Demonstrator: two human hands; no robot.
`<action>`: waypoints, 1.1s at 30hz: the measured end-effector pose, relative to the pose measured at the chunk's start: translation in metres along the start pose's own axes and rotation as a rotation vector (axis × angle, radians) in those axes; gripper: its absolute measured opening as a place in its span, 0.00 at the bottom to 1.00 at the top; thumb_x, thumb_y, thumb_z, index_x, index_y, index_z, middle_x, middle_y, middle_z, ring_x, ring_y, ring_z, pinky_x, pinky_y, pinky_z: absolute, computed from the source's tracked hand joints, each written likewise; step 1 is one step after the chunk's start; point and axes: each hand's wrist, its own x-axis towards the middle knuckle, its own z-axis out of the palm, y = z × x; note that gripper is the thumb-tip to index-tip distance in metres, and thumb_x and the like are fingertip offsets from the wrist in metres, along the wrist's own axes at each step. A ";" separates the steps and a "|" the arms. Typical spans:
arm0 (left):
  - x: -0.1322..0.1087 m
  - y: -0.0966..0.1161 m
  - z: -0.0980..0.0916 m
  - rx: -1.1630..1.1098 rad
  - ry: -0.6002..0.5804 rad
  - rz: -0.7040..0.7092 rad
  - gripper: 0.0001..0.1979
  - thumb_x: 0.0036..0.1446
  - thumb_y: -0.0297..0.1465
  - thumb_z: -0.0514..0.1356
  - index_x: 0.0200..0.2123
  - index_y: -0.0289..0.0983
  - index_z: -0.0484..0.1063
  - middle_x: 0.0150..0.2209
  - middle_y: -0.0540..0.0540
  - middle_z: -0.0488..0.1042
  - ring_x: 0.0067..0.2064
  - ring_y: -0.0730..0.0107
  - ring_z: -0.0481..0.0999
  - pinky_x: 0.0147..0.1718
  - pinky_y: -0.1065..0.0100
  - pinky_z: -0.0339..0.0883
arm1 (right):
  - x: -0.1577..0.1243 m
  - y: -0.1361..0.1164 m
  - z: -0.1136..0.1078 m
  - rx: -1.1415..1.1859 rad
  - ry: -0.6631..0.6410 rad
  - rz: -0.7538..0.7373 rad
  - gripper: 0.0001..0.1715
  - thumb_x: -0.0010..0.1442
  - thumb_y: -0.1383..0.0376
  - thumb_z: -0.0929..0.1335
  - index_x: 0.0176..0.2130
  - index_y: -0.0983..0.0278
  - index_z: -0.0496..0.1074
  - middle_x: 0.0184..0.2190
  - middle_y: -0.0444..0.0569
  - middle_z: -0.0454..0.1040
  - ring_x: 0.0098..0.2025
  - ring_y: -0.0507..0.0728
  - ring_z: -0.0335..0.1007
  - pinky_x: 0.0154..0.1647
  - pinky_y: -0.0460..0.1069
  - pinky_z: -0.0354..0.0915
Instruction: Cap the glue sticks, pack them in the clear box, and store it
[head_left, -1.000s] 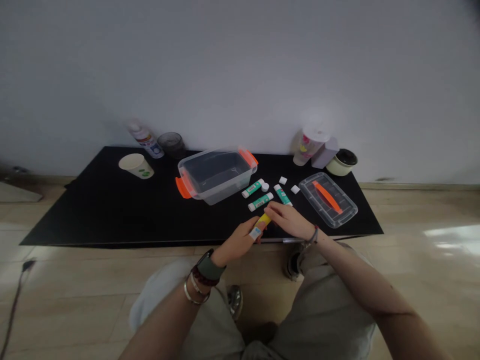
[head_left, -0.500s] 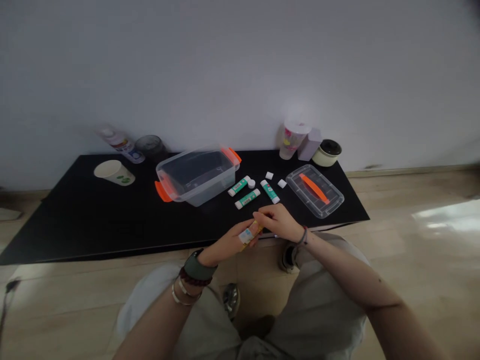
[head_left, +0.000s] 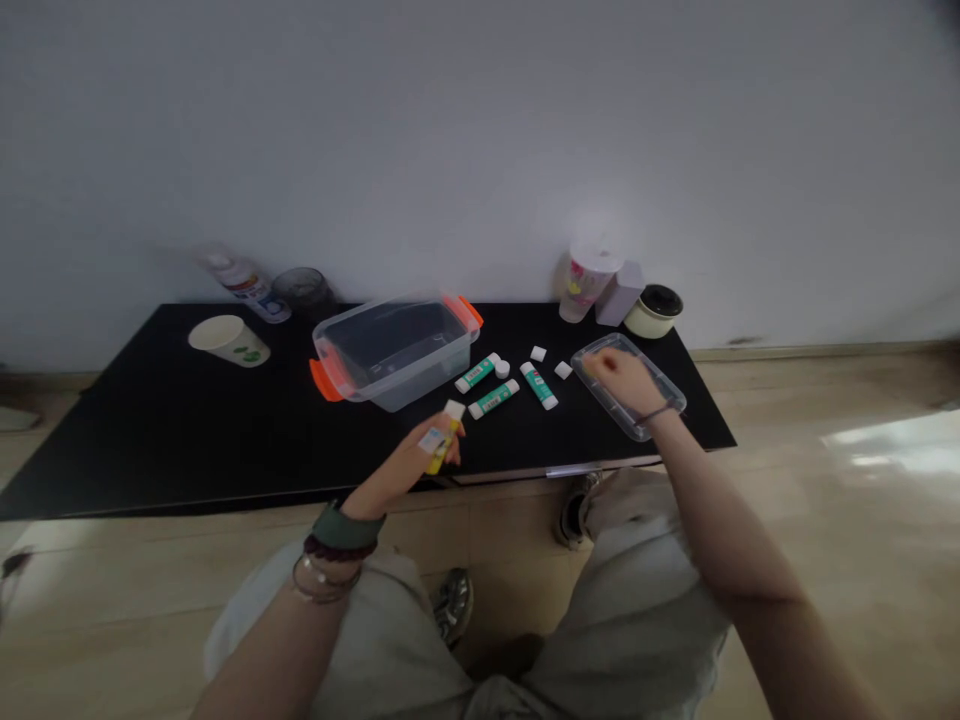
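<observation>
My left hand [head_left: 411,455] is closed around a yellow glue stick [head_left: 441,456], its white end pointing up past the thumb. My right hand [head_left: 626,380] is over the clear lid [head_left: 663,385], fingers pinched on a small yellow cap [head_left: 590,366], which is blurred. The lid's orange handle is hidden beneath this hand. Between the hands lie three green-and-white glue sticks: one at the back [head_left: 478,373], one in front [head_left: 494,399] and one to the right [head_left: 539,386]. Near them are three white caps, one round [head_left: 502,369] and two on their sides [head_left: 538,354] [head_left: 562,370].
A clear box [head_left: 397,375] with orange latches stands open on the black table [head_left: 187,440]. Leftward are a paper cup [head_left: 229,340], a spray bottle [head_left: 251,288] and a dark cup [head_left: 304,290]. At the back right stand a flowered plastic cup [head_left: 585,285], a pale box [head_left: 621,292] and a cream pot [head_left: 651,315].
My hands have come apart. My right hand has moved right over the lid with the small yellow cap; my left has drawn back left with the glue stick, whose white end now shows.
</observation>
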 end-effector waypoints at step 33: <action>0.063 -0.023 0.004 1.372 0.434 -0.119 0.19 0.65 0.37 0.53 0.54 0.33 0.70 0.47 0.37 0.76 0.51 0.50 0.73 0.40 0.59 0.69 | 0.204 0.032 0.052 0.165 0.740 0.174 0.59 0.54 0.48 0.72 0.69 0.68 0.40 0.66 0.70 0.50 0.69 0.68 0.48 0.66 0.66 0.52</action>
